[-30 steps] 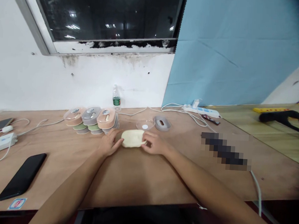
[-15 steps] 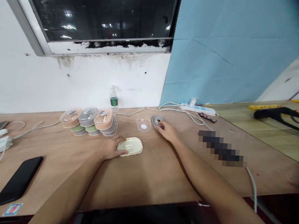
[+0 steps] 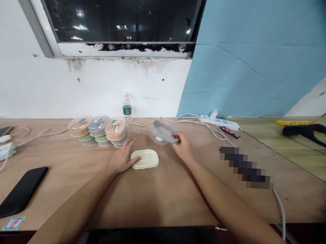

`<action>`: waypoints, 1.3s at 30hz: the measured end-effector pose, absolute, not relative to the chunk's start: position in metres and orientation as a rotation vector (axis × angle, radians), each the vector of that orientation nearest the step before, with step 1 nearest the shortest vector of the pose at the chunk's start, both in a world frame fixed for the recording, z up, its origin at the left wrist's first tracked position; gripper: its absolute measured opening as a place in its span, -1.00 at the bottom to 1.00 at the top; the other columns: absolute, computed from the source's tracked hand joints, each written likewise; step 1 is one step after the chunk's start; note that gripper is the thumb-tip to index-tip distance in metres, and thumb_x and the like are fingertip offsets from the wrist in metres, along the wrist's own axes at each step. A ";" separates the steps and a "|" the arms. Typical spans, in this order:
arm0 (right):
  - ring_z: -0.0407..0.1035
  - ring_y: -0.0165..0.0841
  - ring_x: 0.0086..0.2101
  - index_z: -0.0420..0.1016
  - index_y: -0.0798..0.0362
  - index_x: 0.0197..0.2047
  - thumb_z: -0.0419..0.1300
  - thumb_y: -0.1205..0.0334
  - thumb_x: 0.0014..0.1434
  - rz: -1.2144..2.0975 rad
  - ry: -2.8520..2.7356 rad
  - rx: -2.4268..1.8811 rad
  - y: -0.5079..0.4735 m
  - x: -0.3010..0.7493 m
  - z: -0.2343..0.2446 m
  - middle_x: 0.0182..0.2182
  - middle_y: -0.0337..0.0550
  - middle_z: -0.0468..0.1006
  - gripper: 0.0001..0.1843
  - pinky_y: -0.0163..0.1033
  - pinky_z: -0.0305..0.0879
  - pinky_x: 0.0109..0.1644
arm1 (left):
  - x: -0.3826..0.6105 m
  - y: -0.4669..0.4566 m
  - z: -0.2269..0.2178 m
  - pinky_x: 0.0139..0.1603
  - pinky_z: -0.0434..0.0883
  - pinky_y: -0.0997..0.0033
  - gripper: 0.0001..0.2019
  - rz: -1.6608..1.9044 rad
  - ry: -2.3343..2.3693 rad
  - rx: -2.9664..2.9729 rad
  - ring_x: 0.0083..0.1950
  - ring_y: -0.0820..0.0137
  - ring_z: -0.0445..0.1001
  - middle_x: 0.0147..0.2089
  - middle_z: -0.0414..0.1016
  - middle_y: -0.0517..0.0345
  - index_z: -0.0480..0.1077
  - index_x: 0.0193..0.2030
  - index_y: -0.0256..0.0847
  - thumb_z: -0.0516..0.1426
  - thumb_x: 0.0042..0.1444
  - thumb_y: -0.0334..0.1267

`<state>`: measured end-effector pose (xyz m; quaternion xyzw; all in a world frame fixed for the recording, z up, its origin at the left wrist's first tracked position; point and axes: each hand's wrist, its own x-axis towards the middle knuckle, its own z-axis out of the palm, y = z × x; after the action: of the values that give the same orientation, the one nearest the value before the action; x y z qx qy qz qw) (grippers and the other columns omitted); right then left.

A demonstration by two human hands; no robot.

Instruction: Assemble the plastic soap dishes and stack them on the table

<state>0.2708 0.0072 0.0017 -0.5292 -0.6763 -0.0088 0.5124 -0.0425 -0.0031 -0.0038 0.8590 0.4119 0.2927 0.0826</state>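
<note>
A shallow cream oval dish (image 3: 145,159) lies on the table. At its left edge rests my left hand (image 3: 123,157), fingers stretched out and thumb over the rim. My right hand (image 3: 183,146) pinches the right end of a thin grey oval piece (image 3: 166,129), raised off the table and tilted. That piece is smeared by motion. Below it a clear lid with a white round sticker (image 3: 159,138) lies on the table, partly covered by the grey piece.
Left of my left hand, oval boxes (image 3: 115,129) with clear lids stand stacked. Behind them is a water bottle (image 3: 127,107). A black phone (image 3: 20,192) lies front left. Power strips (image 3: 220,122) and white cables lie at the back and far left. A pixelated dark object (image 3: 244,167) lies right.
My right hand has lifted the grey piece from the table and brought it left over the clear lid. My left hand's fingers have come off the cream dish and spread out.
</note>
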 end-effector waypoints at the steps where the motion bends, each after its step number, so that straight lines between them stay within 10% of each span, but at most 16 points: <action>1: 0.35 -0.27 -0.27 0.42 0.02 -0.16 0.15 0.28 0.02 0.030 -1.714 -1.202 0.001 0.261 0.002 -0.29 -0.11 0.44 -0.74 -0.19 0.29 -0.18 | -0.044 -0.003 -0.004 -0.05 0.46 0.20 -0.22 0.940 1.232 2.559 0.08 0.16 0.42 0.37 0.03 -0.18 -0.16 0.42 -0.13 0.09 0.18 0.06; 9: 0.30 -0.43 -0.51 0.24 -0.04 0.10 0.27 0.16 0.02 0.818 -1.603 -0.981 -0.019 0.206 -0.008 -0.38 -0.26 0.42 -0.43 -0.32 0.26 -0.45 | -0.055 -0.008 -0.005 -0.26 0.40 0.40 -0.50 1.163 1.146 2.634 -0.30 0.36 0.49 -0.23 0.52 0.07 0.21 0.24 -0.19 0.09 0.19 -0.07; 14: 0.30 -0.42 -0.52 0.28 -0.01 0.07 0.23 -0.08 0.08 0.879 -1.497 -1.053 -0.010 0.209 -0.012 -0.38 -0.24 0.48 -0.45 -0.33 0.22 -0.48 | -0.045 -0.015 0.001 -0.44 0.30 0.48 -0.27 1.050 1.254 2.425 -0.48 0.43 0.43 -0.45 0.48 0.25 -0.13 0.41 -0.25 0.07 0.21 -0.04; 23: 0.37 -0.33 -0.40 0.51 0.10 -0.31 -0.01 -0.20 0.22 0.821 -1.647 -1.327 -0.001 0.202 -0.015 -0.44 -0.17 0.52 -0.47 -0.31 0.19 -0.35 | -0.048 -0.005 -0.005 -0.39 0.27 0.47 -0.57 0.971 1.281 2.392 -0.45 0.43 0.42 -0.46 0.46 0.20 0.39 0.05 -0.23 0.03 0.22 0.04; 30: 0.46 -0.24 -0.25 0.56 0.05 -0.26 -0.07 -0.06 0.29 0.688 -1.960 -1.652 0.012 0.198 -0.001 -0.26 -0.08 0.62 -0.53 -0.27 0.20 -0.25 | -0.044 0.011 -0.014 -0.42 0.20 0.46 -0.66 0.690 1.468 2.347 -0.39 0.40 0.42 -0.40 0.49 0.15 0.43 -0.33 -0.19 0.01 0.23 0.01; 39: 0.46 -0.19 -0.18 0.49 0.02 -0.02 0.04 -0.02 0.26 0.433 -2.020 -1.692 0.003 0.208 -0.006 -0.16 -0.01 0.60 -0.61 -0.22 0.23 -0.16 | -0.042 0.008 -0.012 -0.40 0.21 0.43 -0.64 0.628 1.477 2.341 -0.36 0.37 0.44 -0.37 0.52 0.13 0.44 -0.35 -0.18 -0.02 0.24 0.02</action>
<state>0.2075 0.0026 -0.0063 -0.6160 -0.7356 0.1578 0.2335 -0.0417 0.0085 -0.0124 0.8152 0.5145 0.2186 0.1512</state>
